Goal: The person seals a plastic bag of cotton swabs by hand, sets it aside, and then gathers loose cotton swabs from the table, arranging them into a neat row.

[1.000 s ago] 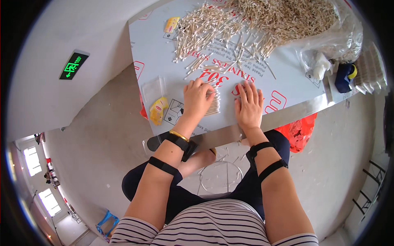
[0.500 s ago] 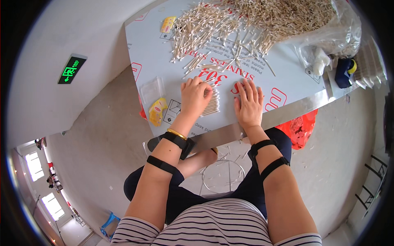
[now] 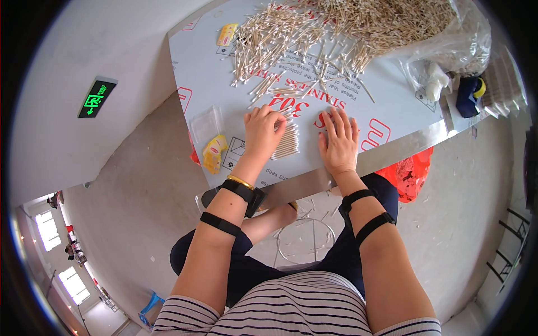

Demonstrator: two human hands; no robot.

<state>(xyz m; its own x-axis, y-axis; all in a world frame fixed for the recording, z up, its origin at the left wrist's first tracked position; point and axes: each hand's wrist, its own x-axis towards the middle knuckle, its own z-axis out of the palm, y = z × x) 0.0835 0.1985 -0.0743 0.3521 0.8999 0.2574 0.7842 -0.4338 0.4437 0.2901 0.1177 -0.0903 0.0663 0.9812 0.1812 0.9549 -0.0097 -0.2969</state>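
Observation:
A neat row of cotton swabs (image 3: 287, 142) lies side by side on the film-covered metal table (image 3: 392, 95), close to its front edge. Over the row's left end is my left hand (image 3: 261, 131), its fingers curled and thumb bent in near the swabs' far tips. Whatever those fingers pinch is hidden. My right hand (image 3: 339, 144) rests flat on the tabletop to the right of the row, open, with its fingers stretched out and nothing in it. Beyond both hands, loose cotton swabs (image 3: 274, 39) spread out in a scattered layer.
A large swab heap (image 3: 386, 25) spills from a clear plastic bag (image 3: 471, 45). At the right stand a dark blue tape dispenser (image 3: 469, 98) and packed clear bags (image 3: 504, 92). Left lie yellow cards (image 3: 214, 153) and a clear pouch (image 3: 207, 122). A red bag (image 3: 409, 175) hangs below the edge.
My left hand has shifted very slightly, with its fingers still curled at the row. My right hand stays flat in the same place. The view has tilted a little.

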